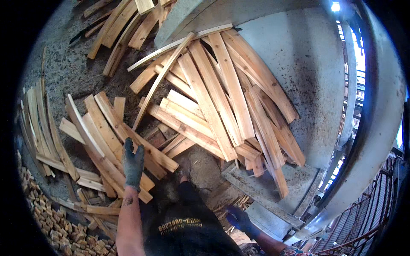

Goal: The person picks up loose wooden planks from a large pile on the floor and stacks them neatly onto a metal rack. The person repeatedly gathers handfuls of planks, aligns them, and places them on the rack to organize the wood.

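Note:
My left hand (133, 164), in a grey-green work glove, lies over a stack of wooden boards (104, 136) at my left. Its thumb stands apart from the fingers, and the fingertips reach the face of a board (139, 143). My right hand (240, 219), in a dark blue glove, hangs low beside the metal frame's lower edge (260, 217). Shadow hides how its fingers are set, and nothing shows in it. In front of me, a large heap of pale boards (213, 98) lies crosswise, partly on a grey metal surface (290, 55).
More boards (117, 34) lie on the concrete floor (64, 68) at the far left. Long thin strips (38, 123) lean at the left edge. Many short wood blocks (55, 222) are piled at the lower left. A metal post (371, 128) and wire mesh (363, 213) bound the right side.

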`<action>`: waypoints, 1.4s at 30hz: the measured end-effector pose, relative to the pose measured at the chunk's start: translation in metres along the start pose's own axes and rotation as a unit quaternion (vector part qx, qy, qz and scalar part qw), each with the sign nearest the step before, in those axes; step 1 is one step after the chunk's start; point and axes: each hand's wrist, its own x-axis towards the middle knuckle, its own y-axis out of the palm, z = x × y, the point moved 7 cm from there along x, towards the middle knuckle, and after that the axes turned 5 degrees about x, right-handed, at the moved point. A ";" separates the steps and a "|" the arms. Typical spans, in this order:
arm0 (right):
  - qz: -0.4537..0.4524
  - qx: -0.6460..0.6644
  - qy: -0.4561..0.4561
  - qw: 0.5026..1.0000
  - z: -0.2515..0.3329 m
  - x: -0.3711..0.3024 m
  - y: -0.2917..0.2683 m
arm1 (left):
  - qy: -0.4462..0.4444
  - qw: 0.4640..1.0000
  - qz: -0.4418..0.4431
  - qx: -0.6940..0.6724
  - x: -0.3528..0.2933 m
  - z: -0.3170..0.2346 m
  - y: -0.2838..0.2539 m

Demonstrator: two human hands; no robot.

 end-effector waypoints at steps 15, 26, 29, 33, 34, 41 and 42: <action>-0.284 -0.327 -0.235 0.870 0.153 0.291 -0.177 | 0.155 0.966 0.022 0.208 0.148 -0.009 0.069; -0.145 -0.082 -0.191 0.967 0.114 0.248 -0.065 | 0.013 0.943 0.288 -0.165 -0.005 -0.079 0.134; -0.134 -0.009 -0.198 0.971 0.120 0.251 -0.047 | 0.067 0.960 0.242 -0.126 -0.029 -0.036 0.176; -0.166 0.199 -0.146 0.955 0.105 0.272 -0.015 | -0.106 0.909 0.174 -0.363 -0.049 -0.028 0.193; -0.157 0.213 -0.127 0.956 0.107 0.277 0.000 | -0.198 0.858 0.179 -0.438 -0.054 -0.020 0.191; -0.069 0.276 -0.022 0.958 0.160 0.205 0.030 | -0.152 0.944 0.100 -0.274 -0.108 -0.046 0.083; -0.061 0.279 -0.025 0.958 0.162 0.189 0.035 | -0.200 0.907 0.103 -0.355 -0.127 -0.046 0.072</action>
